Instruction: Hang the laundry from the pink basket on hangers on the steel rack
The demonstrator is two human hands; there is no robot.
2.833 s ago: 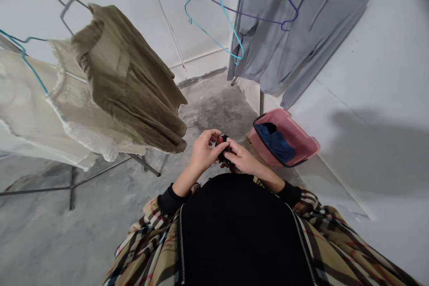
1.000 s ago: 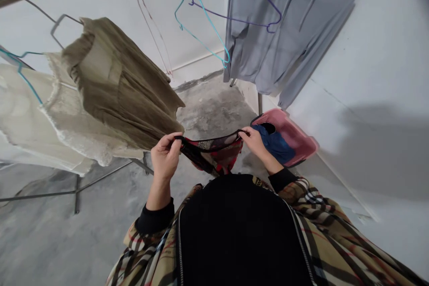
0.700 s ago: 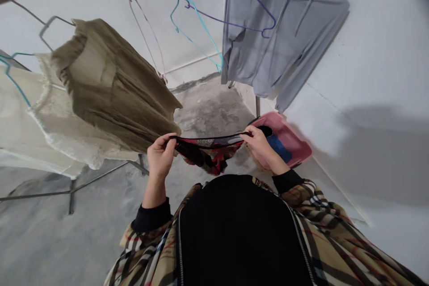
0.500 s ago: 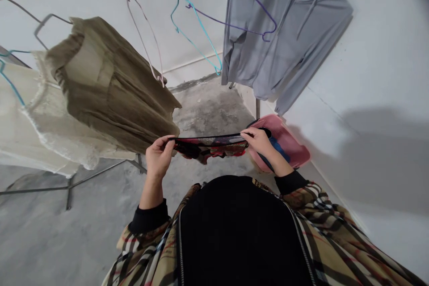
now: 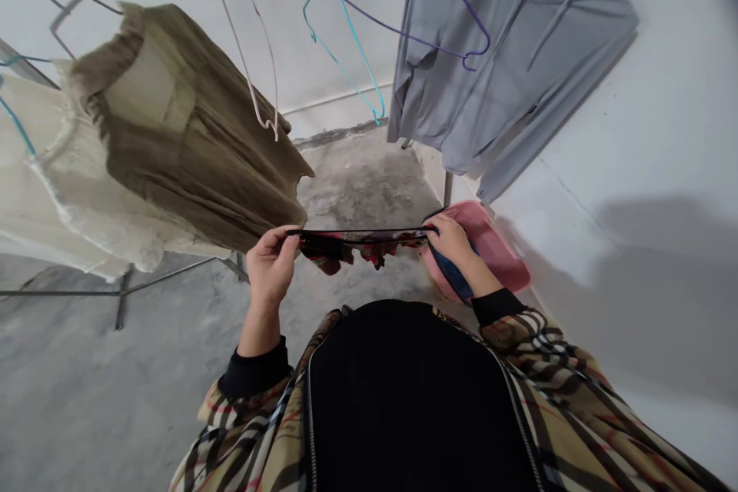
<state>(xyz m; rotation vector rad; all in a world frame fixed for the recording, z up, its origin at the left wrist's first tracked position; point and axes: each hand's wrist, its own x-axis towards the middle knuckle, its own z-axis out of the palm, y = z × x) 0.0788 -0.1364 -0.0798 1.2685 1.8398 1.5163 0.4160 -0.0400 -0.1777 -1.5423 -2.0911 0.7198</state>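
Observation:
I hold a small red and black patterned garment (image 5: pixel 354 244) stretched flat between both hands at chest height. My left hand (image 5: pixel 270 265) pinches its left end and my right hand (image 5: pixel 453 241) pinches its right end. The black waistband is pulled taut in a straight line, and the red cloth hangs a little below it. Just beyond my right hand a pink basket (image 5: pixel 496 250) sits on the floor with blue cloth (image 5: pixel 447 277) inside.
An olive-brown garment (image 5: pixel 190 142) and a cream lacy one (image 5: pixel 69 177) hang at left. A grey shirt (image 5: pixel 507 54) hangs at right on a purple hanger (image 5: pixel 461 15). Empty pink (image 5: pixel 254 54) and teal (image 5: pixel 346 31) hangers dangle overhead. Grey concrete floor (image 5: pixel 115 400), white wall at right.
The garment was bunched between both hands; now they have drawn apart and stretched it out flat and taut. The view has tilted slightly upward toward the hangers.

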